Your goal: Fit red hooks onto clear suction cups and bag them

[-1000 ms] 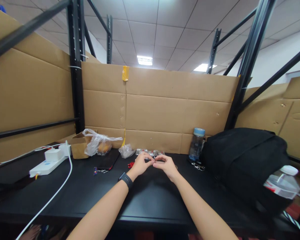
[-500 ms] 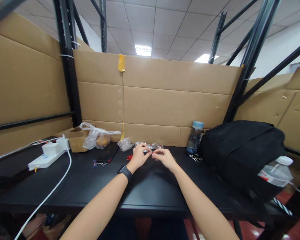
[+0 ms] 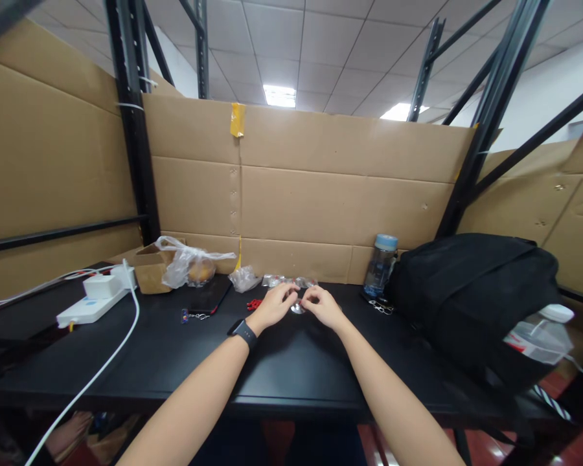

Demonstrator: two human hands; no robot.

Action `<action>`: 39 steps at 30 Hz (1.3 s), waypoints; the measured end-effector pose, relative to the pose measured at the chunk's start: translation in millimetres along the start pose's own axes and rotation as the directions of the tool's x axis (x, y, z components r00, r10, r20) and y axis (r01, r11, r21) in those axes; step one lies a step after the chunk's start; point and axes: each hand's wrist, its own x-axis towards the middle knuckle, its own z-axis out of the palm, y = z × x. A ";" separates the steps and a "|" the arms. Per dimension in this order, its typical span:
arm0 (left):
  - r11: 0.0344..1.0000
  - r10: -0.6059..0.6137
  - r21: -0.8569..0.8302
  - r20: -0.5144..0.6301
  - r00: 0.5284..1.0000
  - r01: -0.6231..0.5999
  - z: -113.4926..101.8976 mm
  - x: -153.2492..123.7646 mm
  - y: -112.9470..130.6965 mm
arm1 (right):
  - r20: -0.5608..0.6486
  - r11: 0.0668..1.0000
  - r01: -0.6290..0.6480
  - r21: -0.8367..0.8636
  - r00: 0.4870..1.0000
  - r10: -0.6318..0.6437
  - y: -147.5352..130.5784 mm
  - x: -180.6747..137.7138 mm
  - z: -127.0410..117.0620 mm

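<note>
Both my hands meet over the back middle of the black table (image 3: pixel 282 362). My left hand (image 3: pixel 274 307), with a dark watch (image 3: pixel 243 333) on its wrist, has its fingers pinched together. My right hand (image 3: pixel 322 306) is pinched too, fingertips facing the left ones. Between them sits a small silvery metal piece (image 3: pixel 298 308), too small to name. Whether it rests on the table or hangs from the fingers is unclear. Just behind the hands lie small clear packets (image 3: pixel 285 281), and a small red item (image 3: pixel 255 303) lies left of my left hand.
A black backpack (image 3: pixel 471 298) fills the right side, with a blue-capped bottle (image 3: pixel 381 265) and keys (image 3: pixel 379 307) beside it. A phone (image 3: pixel 208 296), plastic bags (image 3: pixel 189 266), a cardboard box (image 3: pixel 149 270) and a white power strip (image 3: pixel 90 305) with its cable stand left. Cardboard walls enclose the table.
Both hands have dropped slightly toward the table and eased a little apart, showing the small metal piece between them. The camera has shifted slightly.
</note>
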 end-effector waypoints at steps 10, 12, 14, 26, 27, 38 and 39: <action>0.972 -0.015 0.235 0.094 0.996 -0.008 -12.5 0.6 -19.3 | 0.021 0.992 -0.060 -0.115 0.998 0.063 3.4 -1.3 -6.8; 0.958 -0.030 0.285 0.019 0.999 0.023 -30.1 3.0 -32.1 | 0.064 0.986 -0.074 -0.150 0.994 0.084 7.9 -1.5 -11.0; 0.925 -0.092 0.369 -0.005 0.996 0.087 -49.5 2.5 -46.7 | 0.111 0.982 -0.086 -0.171 0.988 0.106 13.0 -1.8 -18.1; 0.890 -0.242 0.439 0.224 0.944 0.124 -61.0 -4.1 -67.7 | -0.001 0.828 -0.289 -0.480 0.945 0.328 54.8 -13.2 -73.8; 0.882 -0.244 0.455 0.219 0.945 0.122 -58.5 -3.8 -66.7 | 0.020 0.830 -0.295 -0.473 0.938 0.345 56.2 -13.9 -74.8; 0.824 -0.238 0.559 0.200 0.950 0.089 -49.9 -3.9 -53.3 | 0.076 0.852 -0.306 -0.426 0.926 0.371 53.7 -14.1 -74.0; 0.821 -0.234 0.565 0.203 0.951 0.081 -48.9 -4.0 -52.2 | 0.079 0.854 -0.304 -0.422 0.926 0.368 53.7 -14.3 -74.6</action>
